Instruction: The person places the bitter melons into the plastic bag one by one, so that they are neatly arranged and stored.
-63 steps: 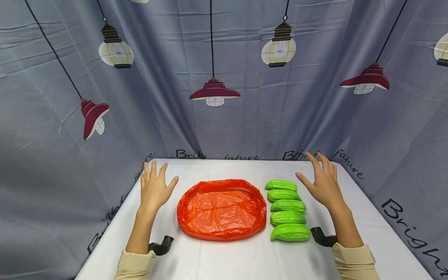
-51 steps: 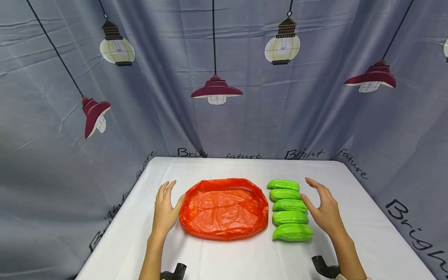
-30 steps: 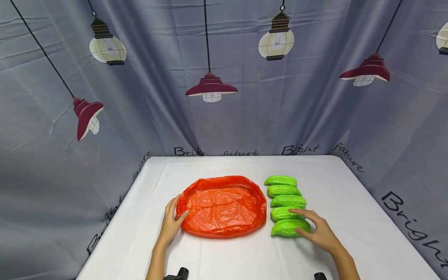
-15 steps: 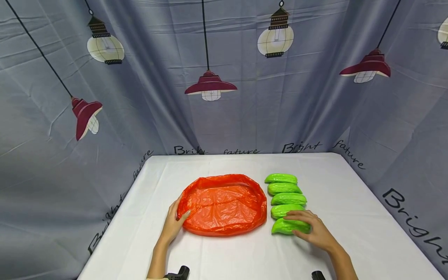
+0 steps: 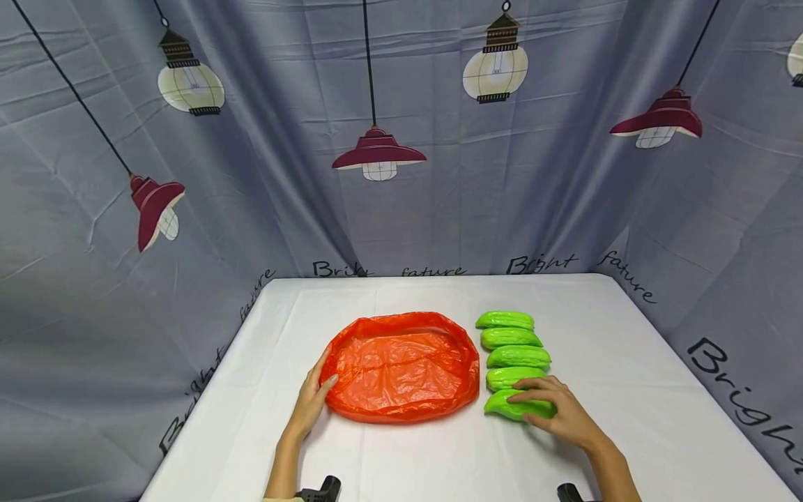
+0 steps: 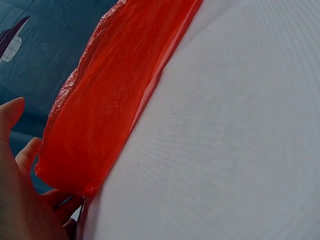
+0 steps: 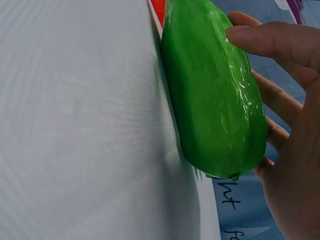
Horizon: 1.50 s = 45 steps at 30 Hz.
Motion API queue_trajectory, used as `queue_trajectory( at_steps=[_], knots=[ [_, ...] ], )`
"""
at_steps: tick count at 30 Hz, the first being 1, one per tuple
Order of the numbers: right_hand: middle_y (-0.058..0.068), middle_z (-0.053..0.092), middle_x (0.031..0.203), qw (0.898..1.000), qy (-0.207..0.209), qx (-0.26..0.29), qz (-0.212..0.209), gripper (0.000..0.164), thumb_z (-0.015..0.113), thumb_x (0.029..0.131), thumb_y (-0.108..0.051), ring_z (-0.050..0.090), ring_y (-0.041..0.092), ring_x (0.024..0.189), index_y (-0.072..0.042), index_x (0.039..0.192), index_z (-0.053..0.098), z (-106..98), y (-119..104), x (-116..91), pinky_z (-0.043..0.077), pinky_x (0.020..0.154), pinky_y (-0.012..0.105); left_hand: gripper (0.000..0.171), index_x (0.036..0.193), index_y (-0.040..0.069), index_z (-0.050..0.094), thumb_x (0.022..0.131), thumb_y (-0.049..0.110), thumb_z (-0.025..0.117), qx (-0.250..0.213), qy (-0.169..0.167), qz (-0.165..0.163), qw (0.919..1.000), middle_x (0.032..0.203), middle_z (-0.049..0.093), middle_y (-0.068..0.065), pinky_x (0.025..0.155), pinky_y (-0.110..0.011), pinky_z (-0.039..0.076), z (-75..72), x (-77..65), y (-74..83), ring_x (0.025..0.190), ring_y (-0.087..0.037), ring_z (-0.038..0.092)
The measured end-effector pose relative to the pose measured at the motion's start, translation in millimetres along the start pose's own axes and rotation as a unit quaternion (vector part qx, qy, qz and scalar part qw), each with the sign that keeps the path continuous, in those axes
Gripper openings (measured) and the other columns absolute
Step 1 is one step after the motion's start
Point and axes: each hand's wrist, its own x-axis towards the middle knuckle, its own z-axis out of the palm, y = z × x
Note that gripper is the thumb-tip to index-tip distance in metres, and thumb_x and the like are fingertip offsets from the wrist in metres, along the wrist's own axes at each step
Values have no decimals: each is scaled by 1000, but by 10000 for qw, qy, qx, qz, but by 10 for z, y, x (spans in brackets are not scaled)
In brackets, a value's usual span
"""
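Note:
A red plastic bag [image 5: 401, 369] lies spread out in an oval with a raised rim on the white table. My left hand [image 5: 307, 401] rests against its left side, fingers along the outside and thumb over the rim. The left wrist view shows the thumb [image 6: 12, 115] apart from the bag, and fingertips touching its edge. My right hand [image 5: 558, 411] grips the nearest green gourd [image 5: 517, 406], a glossy, ridged, elongated one. In the right wrist view its fingers curl behind the gourd [image 7: 215, 100], with the thumb on the near side.
More green gourds [image 5: 517, 357] lie in a column beyond the held one, just right of the bag. A white cloth covers the table [image 5: 414, 460]. Grey curtains [image 5: 414, 230] with printed lamps enclose its back and sides. Black wrist mounts [image 5: 320, 489] show at the bottom.
Both hands came down from above the table, the left to the bag's side and the right onto the nearest gourd. That gourd has shifted slightly left since half a second ago.

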Motion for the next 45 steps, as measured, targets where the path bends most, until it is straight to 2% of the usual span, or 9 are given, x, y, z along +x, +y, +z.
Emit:
queue_trajectory(
  at_steps=[9,14,18,24,30,34,39,41,45],
  knots=[
    [-1,62,106,9998,-135,-122,74,40,79,64,-15,49,18,99,-28,102,72,9,-6,-20,42,75,49,58,146,6,25,93,14,49,-181,-49,-6,9998,147,24,-21,102,-64,14,-10,7,-32,133,-43,19],
    [2,61,110,9977,-543,37,410,42,78,67,-22,52,27,101,-27,108,70,-14,-45,-22,41,77,57,59,145,4,25,93,14,49,-189,-42,17,9998,146,25,-23,102,-63,14,-11,6,-52,132,-43,20],
    [-1,63,114,9921,-1003,149,739,44,75,71,-28,54,29,104,-29,114,67,-53,-88,-25,40,80,61,59,145,3,25,92,13,49,-147,-30,2,9999,146,25,-23,102,-63,15,-10,2,-68,132,-43,21],
    [0,62,119,9849,-1369,416,975,46,73,75,-29,55,27,109,-26,119,64,-84,-137,-28,43,82,56,58,145,3,26,92,12,49,-88,-24,44,9999,146,26,-23,101,-64,16,-17,0,-63,132,-43,21],
    [4,61,120,9852,-1291,428,1043,46,74,75,-29,54,30,110,-25,120,64,-58,-165,-32,44,82,54,61,144,2,28,89,9,55,103,123,201,9997,143,30,-25,101,-63,19,-26,-5,-65,129,-45,26],
    [7,60,120,9844,-1299,381,1126,47,74,74,-29,54,33,109,-26,120,64,-54,-201,-27,46,81,51,66,144,3,28,85,2,58,124,120,184,9997,142,31,-25,101,-62,20,-26,0,-81,129,-44,27],
    [2,59,122,9820,-1268,604,1264,50,74,74,-31,54,19,108,-29,122,61,-55,-281,28,49,75,37,69,144,5,28,82,-2,57,29,59,13,10000,143,29,-25,101,-61,21,-20,-5,-71,130,-43,27],
    [-1,59,122,9841,-1107,797,1135,51,75,74,-28,53,13,108,-26,123,61,-75,-383,103,49,75,32,70,145,6,28,80,-3,55,34,73,-22,10000,143,30,-24,101,-60,22,-11,5,-123,129,-43,28],
    [5,59,123,9889,-707,1166,586,52,76,72,-14,51,12,113,-12,122,61,-142,-678,350,48,81,32,73,146,14,28,79,-1,54,40,108,-63,9999,145,30,-18,102,-59,22,4,61,-332,130,-39,28]
  ],
)
